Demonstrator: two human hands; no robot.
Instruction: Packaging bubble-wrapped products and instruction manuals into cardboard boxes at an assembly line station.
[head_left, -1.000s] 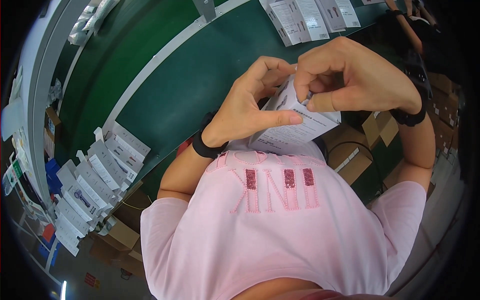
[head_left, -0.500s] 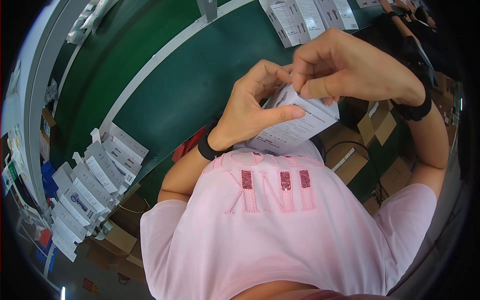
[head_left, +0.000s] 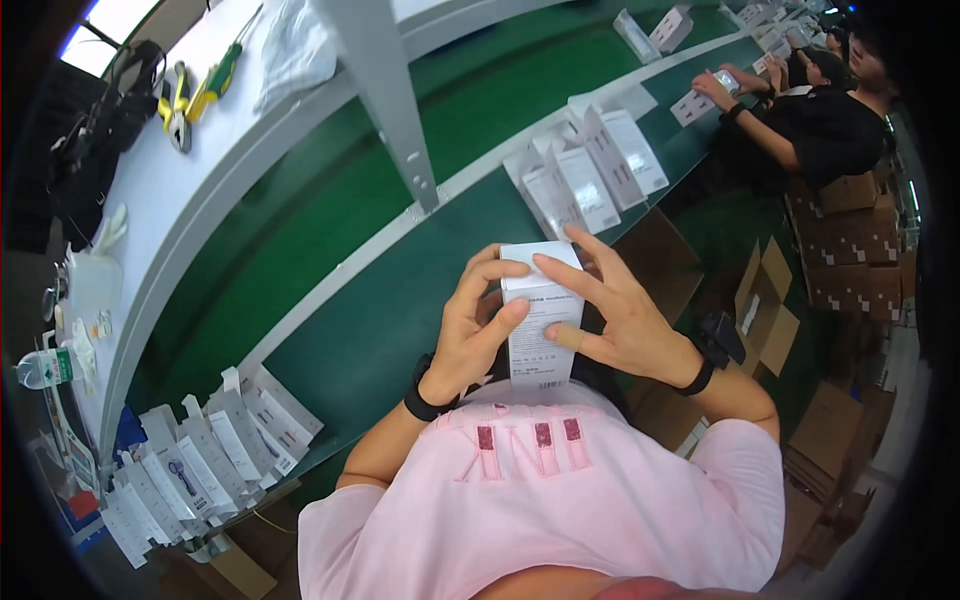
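A white printed carton stands upright before my chest, its top face closed flat. My left hand grips its left side, with the thumb on the printed front and the fingers bent over the top edge. From the right, my right hand holds it too. Its fingertips rest on the top, and the thumb, wrapped in a tan strip, presses the front. Both wrists wear black bands.
Flattened-open white cartons stand in a row at left; more white cartons are beyond my hands on the green bench. Pliers lie on the upper shelf. Co-workers sit far right. Open brown boxes are at right.
My right hand has come down from the carton's top corner to its right side. The carton has gone from tilted to upright, its top now flat. My view has swung up and right.
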